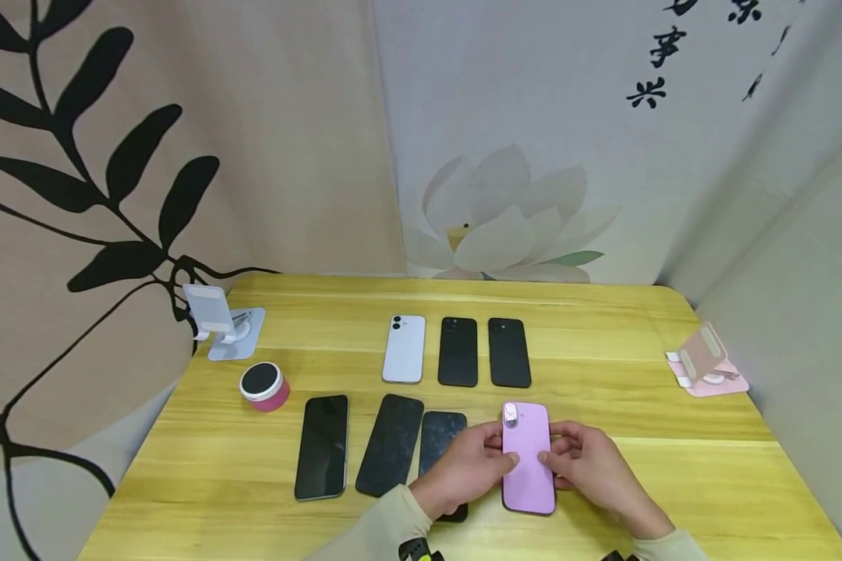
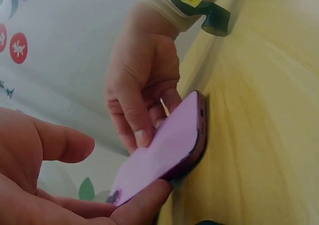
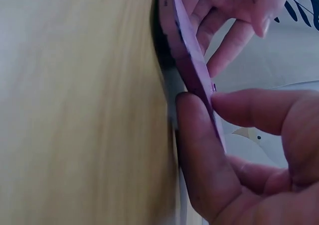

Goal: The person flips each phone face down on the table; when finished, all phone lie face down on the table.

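A purple phone point(image 1: 526, 475) is held back side up over the front of the table, with its camera end pointing away from me. My right hand point(image 1: 592, 463) pinches its right edge between thumb and fingers. On the other side my left hand point(image 1: 470, 460) has fingers touching the left edge; the left wrist view shows its thumb point(image 2: 70, 144) raised off the phone. Under my left forearm, a dark phone point(image 1: 442, 432) is partly covered. Two more dark phones, one tilted point(image 1: 390, 444) and one straighter point(image 1: 321, 448), lie to its left.
Behind them lie a white phone point(image 1: 403, 351) and two black phones, left point(image 1: 458, 354) and right point(image 1: 509, 354). A white phone stand point(image 1: 235, 331) and a pink jar point(image 1: 267, 387) are at the left; a pink stand point(image 1: 709, 366) is at the right edge. Curtains surround the table.
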{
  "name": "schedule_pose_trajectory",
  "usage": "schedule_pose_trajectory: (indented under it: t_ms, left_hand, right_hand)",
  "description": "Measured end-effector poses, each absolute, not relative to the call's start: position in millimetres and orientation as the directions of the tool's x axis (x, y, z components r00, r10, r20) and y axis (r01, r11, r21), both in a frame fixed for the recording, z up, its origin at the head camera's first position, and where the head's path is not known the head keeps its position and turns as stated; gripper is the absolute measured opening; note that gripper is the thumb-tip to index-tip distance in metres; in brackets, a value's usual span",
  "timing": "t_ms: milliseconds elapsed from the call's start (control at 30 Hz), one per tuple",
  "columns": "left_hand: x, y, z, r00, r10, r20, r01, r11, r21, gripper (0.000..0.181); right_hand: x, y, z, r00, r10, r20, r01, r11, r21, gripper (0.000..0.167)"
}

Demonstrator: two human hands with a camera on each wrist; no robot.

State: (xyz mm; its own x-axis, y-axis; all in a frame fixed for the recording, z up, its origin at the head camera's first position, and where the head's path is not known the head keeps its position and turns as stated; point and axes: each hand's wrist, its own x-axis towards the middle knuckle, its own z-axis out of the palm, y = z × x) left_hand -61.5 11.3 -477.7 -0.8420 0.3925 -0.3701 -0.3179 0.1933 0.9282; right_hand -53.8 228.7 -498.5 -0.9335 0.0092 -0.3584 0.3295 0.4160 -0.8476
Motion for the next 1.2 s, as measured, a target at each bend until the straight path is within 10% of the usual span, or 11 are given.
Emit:
schedule_pose_trajectory:
  t_ms: [1200]
  left_hand:
    - [-67,-12,-476,-0.812,0.406,-0.418,-0.359,0.216,0.908,0.053]
  right_hand:
    - [-54,229,-491,-0.956,-0.004,-0.294,0.252,0.502,-0.827,0.041]
